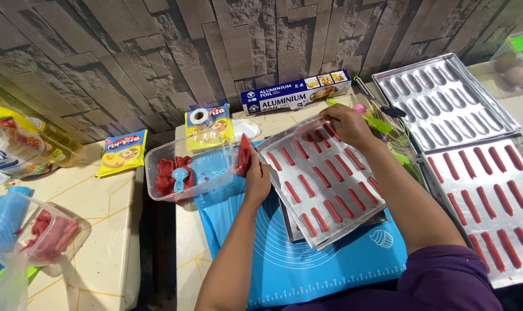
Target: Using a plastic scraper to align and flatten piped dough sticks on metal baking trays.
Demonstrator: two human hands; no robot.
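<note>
Metal baking tray (324,190) with red dough strips sits tilted at frame centre over the blue mat (307,265), long axis running upper left to lower right. Right hand (346,124) pinches its far top edge; left hand (257,178) presses the left edge, fingers closed.

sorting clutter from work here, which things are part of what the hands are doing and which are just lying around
In use:
- left hand with a red piping bag
- right hand tilting the tray of red strips
- tub of red batter
- blue mat

Lying about:
- foil box
- yellow packets
- tape roll
- empty mould tray
- filled tray at right
</note>
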